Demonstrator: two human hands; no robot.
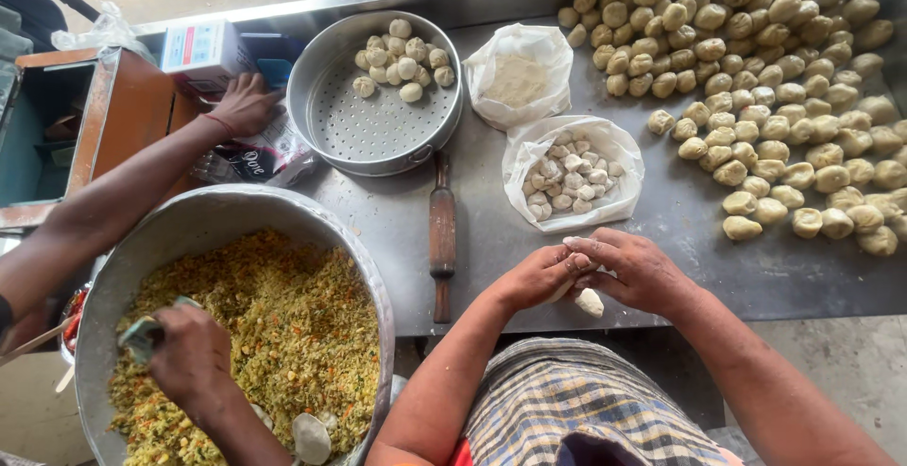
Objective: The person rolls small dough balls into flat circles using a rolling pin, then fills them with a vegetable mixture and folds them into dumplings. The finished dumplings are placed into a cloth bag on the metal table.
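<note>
White dough (589, 302) is pinched between both hands over the near edge of the steel table (491, 239).

The left hand (540, 275) and right hand (635, 267) are closed together on the dough piece, which hangs just below the fingers. A plastic bag of floured dough lumps (572, 178) lies just beyond them, a wooden rolling pin (441, 234) to their left. A co-worker's hand (189, 353) is seen in the large filling bowl (241, 203).
</note>
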